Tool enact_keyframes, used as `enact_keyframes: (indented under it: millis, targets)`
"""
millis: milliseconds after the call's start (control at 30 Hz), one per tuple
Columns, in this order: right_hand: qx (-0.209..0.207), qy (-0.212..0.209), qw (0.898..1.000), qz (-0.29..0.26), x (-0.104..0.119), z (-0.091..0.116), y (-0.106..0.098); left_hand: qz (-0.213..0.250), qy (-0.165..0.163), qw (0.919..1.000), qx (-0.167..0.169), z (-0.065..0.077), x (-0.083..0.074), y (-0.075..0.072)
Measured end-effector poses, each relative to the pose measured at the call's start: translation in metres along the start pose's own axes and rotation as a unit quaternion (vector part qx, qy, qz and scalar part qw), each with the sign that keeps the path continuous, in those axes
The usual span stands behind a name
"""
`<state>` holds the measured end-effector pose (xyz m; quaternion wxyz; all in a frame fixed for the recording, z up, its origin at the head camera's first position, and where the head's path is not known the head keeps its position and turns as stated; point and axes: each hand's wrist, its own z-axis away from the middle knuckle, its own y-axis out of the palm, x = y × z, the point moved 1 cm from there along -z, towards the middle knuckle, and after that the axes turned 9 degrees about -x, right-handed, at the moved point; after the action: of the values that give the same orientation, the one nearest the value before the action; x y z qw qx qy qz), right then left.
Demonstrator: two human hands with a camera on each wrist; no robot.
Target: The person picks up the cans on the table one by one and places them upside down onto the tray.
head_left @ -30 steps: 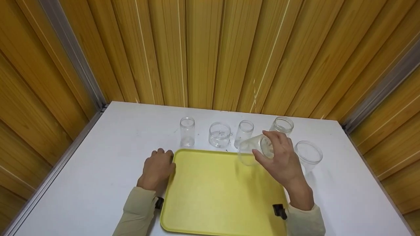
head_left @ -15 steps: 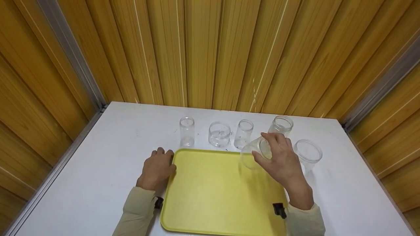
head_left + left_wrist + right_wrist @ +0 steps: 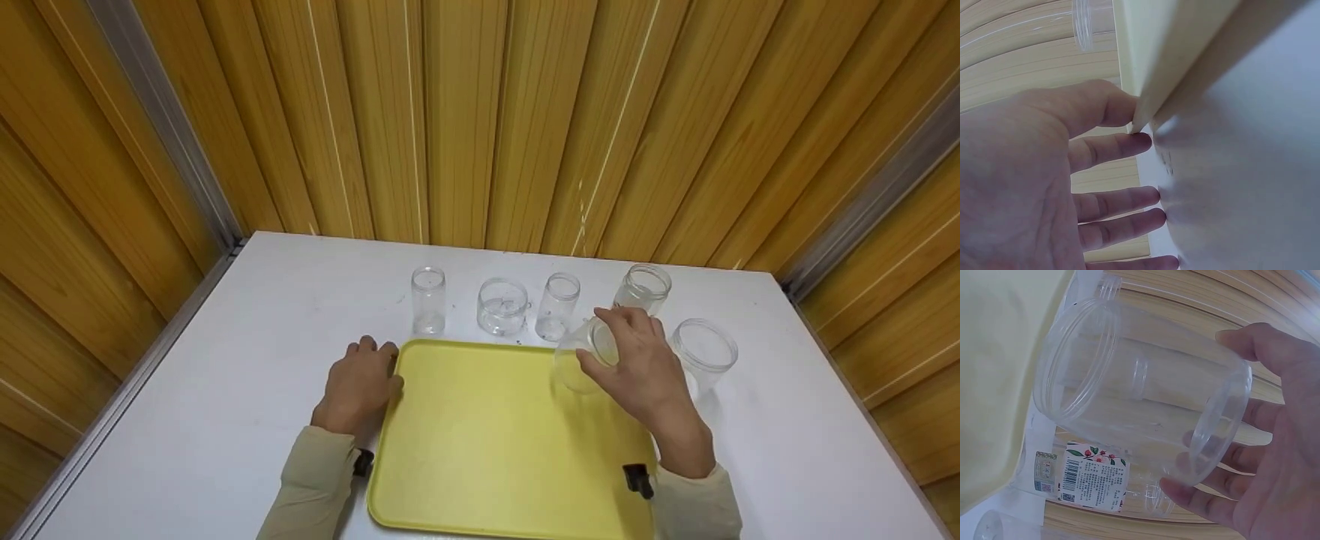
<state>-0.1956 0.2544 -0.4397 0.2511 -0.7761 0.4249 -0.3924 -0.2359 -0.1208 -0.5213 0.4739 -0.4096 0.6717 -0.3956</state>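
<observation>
My right hand grips a clear plastic jar round its base end, above the tray's far right corner. The jar is tipped over, its threaded mouth slanting down and left toward the tray. In the right wrist view the jar is see-through, with nothing visible inside. My left hand pinches the rim of the yellow tray near its far left corner. In the left wrist view the thumb and index finger lie either side of the tray edge, the other fingertips resting on the white table.
Behind the tray stand a slim clear jar, a low wide one and another slim one. Two wider jars stand right, one at the back, one beside my right hand. One jar carries a label.
The held jar has shifted slightly right and down toward the tray, its mouth tipping further downward. My left hand and the tray have stayed in place.
</observation>
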Motion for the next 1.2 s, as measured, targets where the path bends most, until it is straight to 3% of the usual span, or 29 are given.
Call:
enact_keyframes:
  millis: [867,1200]
  targets:
    - [0.030,0.027,0.999,0.011,-0.008,0.000,0.008,0.019,-0.008,0.9996,0.022,-0.002,0.003,0.000]
    - [0.044,0.037,0.998,0.015,-0.013,-0.001,0.012,0.012,-0.006,0.9998,0.014,-0.002,0.002,0.000]
